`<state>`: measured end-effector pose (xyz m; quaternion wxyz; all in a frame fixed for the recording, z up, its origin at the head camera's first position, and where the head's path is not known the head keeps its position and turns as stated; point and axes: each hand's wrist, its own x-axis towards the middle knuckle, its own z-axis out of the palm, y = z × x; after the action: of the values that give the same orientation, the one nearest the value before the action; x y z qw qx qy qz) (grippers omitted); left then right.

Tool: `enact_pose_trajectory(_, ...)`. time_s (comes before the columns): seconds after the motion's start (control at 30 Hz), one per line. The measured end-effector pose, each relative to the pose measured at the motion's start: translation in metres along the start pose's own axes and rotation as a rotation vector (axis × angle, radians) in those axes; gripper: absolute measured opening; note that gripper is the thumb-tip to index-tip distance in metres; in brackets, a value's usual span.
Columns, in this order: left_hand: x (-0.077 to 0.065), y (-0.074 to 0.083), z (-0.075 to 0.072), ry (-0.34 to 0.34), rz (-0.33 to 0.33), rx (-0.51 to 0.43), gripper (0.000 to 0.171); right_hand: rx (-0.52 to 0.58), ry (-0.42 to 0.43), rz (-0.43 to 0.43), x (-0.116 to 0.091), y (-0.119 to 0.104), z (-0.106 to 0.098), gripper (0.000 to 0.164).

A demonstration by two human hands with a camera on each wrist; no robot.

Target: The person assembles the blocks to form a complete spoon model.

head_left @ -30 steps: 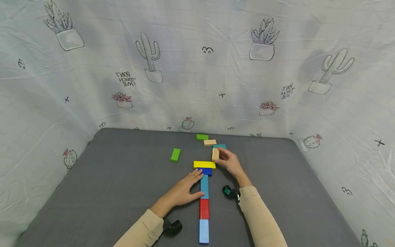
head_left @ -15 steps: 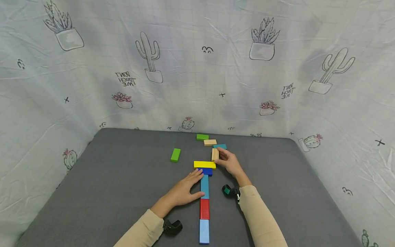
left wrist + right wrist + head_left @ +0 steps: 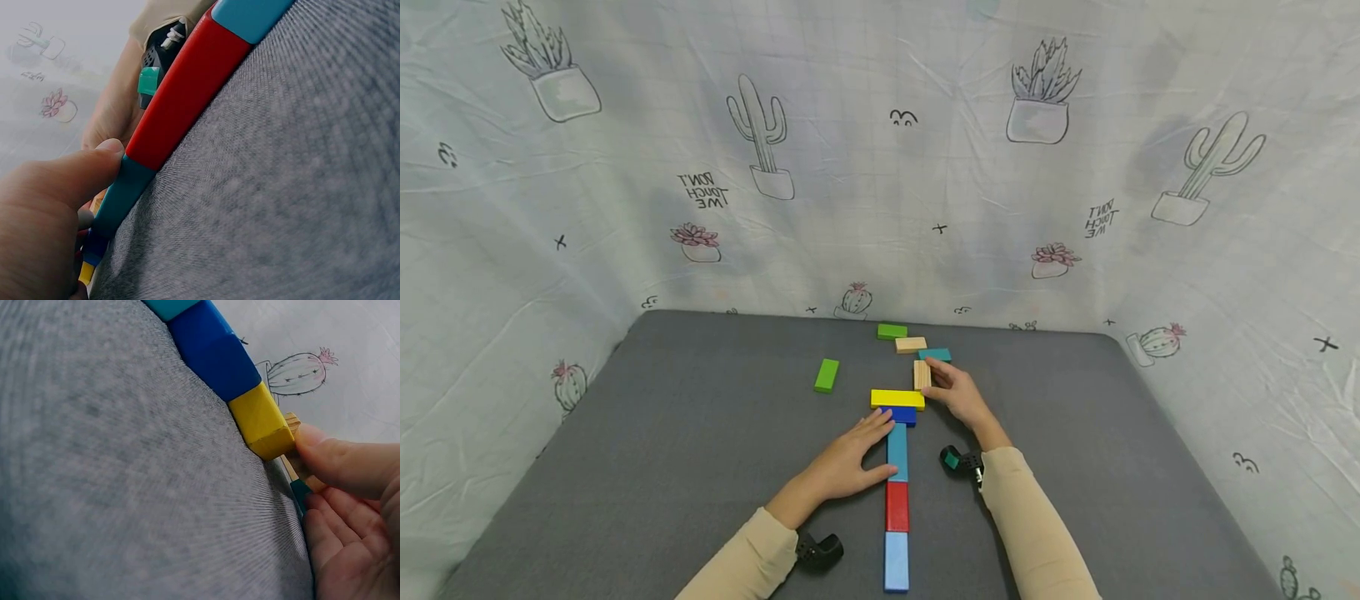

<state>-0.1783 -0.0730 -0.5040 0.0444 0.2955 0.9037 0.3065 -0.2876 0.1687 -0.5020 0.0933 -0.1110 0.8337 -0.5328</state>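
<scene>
In the head view my right hand (image 3: 958,396) holds a plain wooden block (image 3: 922,375), thumb at its near end and a finger near its far end. That block stands at the right end of a yellow block (image 3: 897,399), whose near side meets a dark blue block (image 3: 904,416). My left hand (image 3: 842,462) lies spread along the row, fingertips on the dark blue block and thumb at the edge of a teal block (image 3: 897,452). The left wrist view shows the thumb (image 3: 103,165) close to where the teal and red blocks meet.
Toward me the row continues with a red block (image 3: 897,507) and a light blue block (image 3: 896,562). Beyond the right hand lie another teal block (image 3: 934,355), a second wooden block (image 3: 911,345) and a green block (image 3: 892,332). Another green block (image 3: 826,376) lies left.
The wooden block under my right hand has shifted very slightly left over the yellow block's right end. My left hand keeps its place.
</scene>
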Motion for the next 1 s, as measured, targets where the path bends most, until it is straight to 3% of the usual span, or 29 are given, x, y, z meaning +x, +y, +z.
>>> enact_pose_trajectory(0.63, 0.0002, 0.0000, -0.0011, -0.005, 0.001, -0.005, 0.073, -0.053, -0.067, -0.070, -0.0012, -0.0020, -0.0040, 0.061)
enact_pose_trajectory(1.0, 0.0005, 0.0008, 0.0001, -0.005, -0.006, 0.000, 0.072, -0.039, -0.036, -0.085, -0.0023, 0.0021, -0.0037, 0.058)
